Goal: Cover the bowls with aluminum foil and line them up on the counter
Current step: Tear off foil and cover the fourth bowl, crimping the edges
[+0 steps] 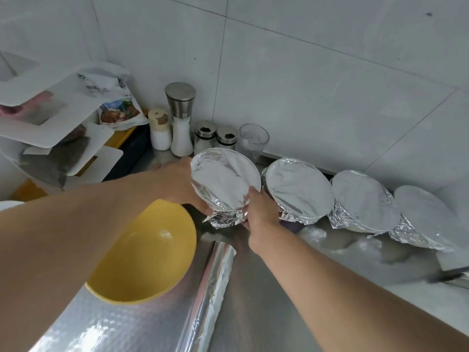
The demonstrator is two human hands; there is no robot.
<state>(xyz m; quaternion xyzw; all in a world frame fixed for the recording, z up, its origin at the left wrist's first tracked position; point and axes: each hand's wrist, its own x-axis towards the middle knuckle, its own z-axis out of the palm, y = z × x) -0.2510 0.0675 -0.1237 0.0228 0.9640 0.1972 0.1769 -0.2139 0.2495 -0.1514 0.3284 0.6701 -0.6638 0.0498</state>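
A foil-covered bowl point(224, 185) is grasped from both sides. On its left side it is held by the left hand point(177, 181), whose fingers are mostly hidden behind the bowl, with the thumb lying along the lower edge of the crumpled foil. On its right side it is held by the right hand point(261, 212), whose fingers point(247, 200) are curled onto the foil at the rim. The bowl is tilted toward the camera, and whether it rests on the worktop point(266, 288) or is lifted just above it cannot be told.

Just to the right of it, three more foil-covered bowls are lined up along the wall: the second bowl point(299, 190), the third bowl point(363, 199) and the fourth bowl point(426, 217), each close against its neighbour.

Below the left forearm an uncovered yellow bowl point(142, 255) is seen, standing on a sheet pulled out from a foil roll point(215, 275) that lies on the worktop.

Behind the held bowl, against the tiled wall, a tall salt grinder point(180, 118), a small white shaker point(159, 130), two small metal-lidded jars point(215, 135) and a clear glass point(253, 139) are set. At the far left, white trays point(50, 118) and a printed bag point(119, 107) are piled.
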